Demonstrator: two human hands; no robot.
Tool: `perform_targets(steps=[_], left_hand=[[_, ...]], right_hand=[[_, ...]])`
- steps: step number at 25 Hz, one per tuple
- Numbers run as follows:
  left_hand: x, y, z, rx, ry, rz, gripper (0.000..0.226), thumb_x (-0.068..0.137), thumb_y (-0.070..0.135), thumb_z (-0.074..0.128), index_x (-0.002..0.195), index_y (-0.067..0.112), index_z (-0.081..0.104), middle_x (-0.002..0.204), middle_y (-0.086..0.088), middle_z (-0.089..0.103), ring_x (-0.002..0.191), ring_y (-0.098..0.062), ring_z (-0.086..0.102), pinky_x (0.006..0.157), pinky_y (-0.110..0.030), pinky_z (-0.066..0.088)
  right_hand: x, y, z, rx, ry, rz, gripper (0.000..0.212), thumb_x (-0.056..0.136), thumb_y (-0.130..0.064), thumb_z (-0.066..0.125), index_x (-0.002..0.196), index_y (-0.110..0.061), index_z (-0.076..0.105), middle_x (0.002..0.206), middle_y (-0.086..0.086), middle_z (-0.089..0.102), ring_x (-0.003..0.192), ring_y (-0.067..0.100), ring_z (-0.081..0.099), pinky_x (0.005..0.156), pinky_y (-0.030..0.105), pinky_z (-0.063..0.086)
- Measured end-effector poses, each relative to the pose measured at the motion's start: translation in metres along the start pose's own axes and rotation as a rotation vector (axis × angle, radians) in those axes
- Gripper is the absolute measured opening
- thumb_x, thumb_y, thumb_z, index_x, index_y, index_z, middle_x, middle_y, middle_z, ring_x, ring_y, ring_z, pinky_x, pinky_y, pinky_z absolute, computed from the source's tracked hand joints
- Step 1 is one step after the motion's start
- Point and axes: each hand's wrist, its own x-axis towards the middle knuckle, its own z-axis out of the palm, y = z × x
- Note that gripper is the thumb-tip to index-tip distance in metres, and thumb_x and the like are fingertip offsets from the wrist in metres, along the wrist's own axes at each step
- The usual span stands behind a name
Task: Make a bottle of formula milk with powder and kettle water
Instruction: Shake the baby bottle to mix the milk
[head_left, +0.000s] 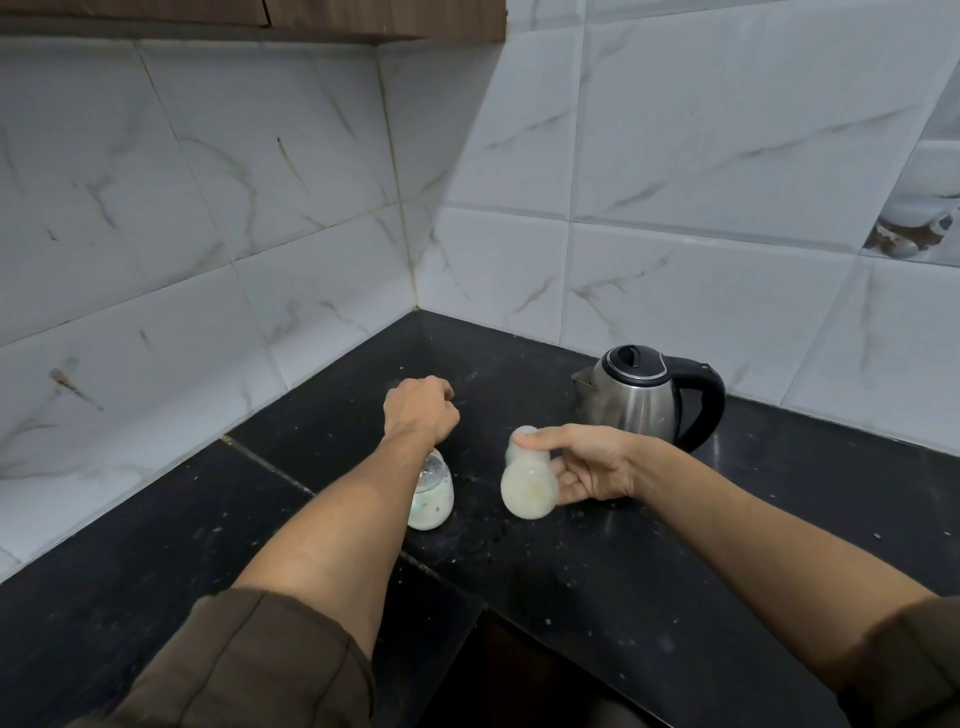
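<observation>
The blurred bottle (525, 480) is gripped roughly upright by the right hand (587, 467); the left hand (420, 410) is curled, seemingly empty.

No text, brand, number or sign can be read. The steel kettle (636, 405) at the far right, the standing bottle (432, 501) at near left and the blurred bottle (525, 488) beside it show no legible marks.

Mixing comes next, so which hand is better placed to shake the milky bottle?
Right hand: its fingers grip the milky bottle; the left hand is a fist, apart from it.
</observation>
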Motion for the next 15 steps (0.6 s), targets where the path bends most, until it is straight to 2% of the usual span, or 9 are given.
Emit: perform_targets(steps=[2,6,8,10,13,15], left_hand=[[0.0007,0.0007,0.0012,0.002,-0.004,0.007,0.04,0.096,0.017,0.058,0.133,0.025,0.07,0.127,-0.003,0.074,0.119,-0.026,0.066,0.105,-0.042,0.052],[0.0006,0.0041,0.0011,0.014,0.003,0.007,0.041,0.095,0.016,0.056,0.133,0.026,0.07,0.127,-0.003,0.074,0.121,-0.026,0.065,0.106,-0.04,0.05],[0.0014,0.005,0.0017,0.013,-0.006,0.007,0.041,0.096,0.016,0.056,0.133,0.026,0.07,0.128,-0.004,0.073,0.122,-0.027,0.064,0.106,-0.041,0.049],[0.0009,0.0063,0.0017,0.017,-0.008,0.008,0.041,0.096,0.016,0.056,0.134,0.025,0.07,0.128,-0.004,0.073,0.122,-0.027,0.064,0.107,-0.041,0.049],[0.0015,0.0046,0.0008,0.019,-0.006,0.009,0.041,0.097,0.016,0.056,0.134,0.025,0.07,0.128,-0.004,0.073,0.122,-0.027,0.064,0.107,-0.042,0.049],[0.0011,0.0039,0.0001,0.023,-0.003,0.006,0.04,0.097,0.016,0.056,0.134,0.025,0.07,0.127,-0.003,0.073,0.121,-0.026,0.065,0.107,-0.042,0.049]], right_hand=[[0.0019,0.0018,-0.0028,-0.025,0.0,-0.039,0.064,0.077,-0.047,0.088,0.127,-0.015,0.065,0.102,0.018,0.079,0.078,0.023,0.08,0.06,0.031,0.064],[0.0023,-0.0042,-0.0039,0.11,0.195,-0.056,0.053,0.078,-0.041,0.088,0.119,-0.014,0.067,0.085,0.018,0.08,0.068,0.024,0.08,0.052,0.03,0.063],[0.0005,-0.0049,-0.0006,0.06,0.103,-0.027,0.064,0.073,-0.044,0.091,0.123,-0.012,0.067,0.095,0.018,0.08,0.074,0.024,0.08,0.057,0.031,0.064],[0.0028,-0.0016,0.0007,-0.026,0.011,-0.048,0.067,0.073,-0.047,0.09,0.127,-0.016,0.065,0.106,0.018,0.079,0.079,0.023,0.08,0.061,0.031,0.065],[0.0036,-0.0027,-0.0002,0.036,0.114,-0.05,0.067,0.075,-0.045,0.089,0.128,-0.011,0.065,0.101,0.02,0.079,0.076,0.025,0.08,0.058,0.032,0.065],[0.0013,-0.0038,-0.002,0.023,0.099,-0.032,0.07,0.073,-0.044,0.089,0.129,-0.01,0.064,0.101,0.02,0.079,0.077,0.025,0.08,0.059,0.032,0.064]])
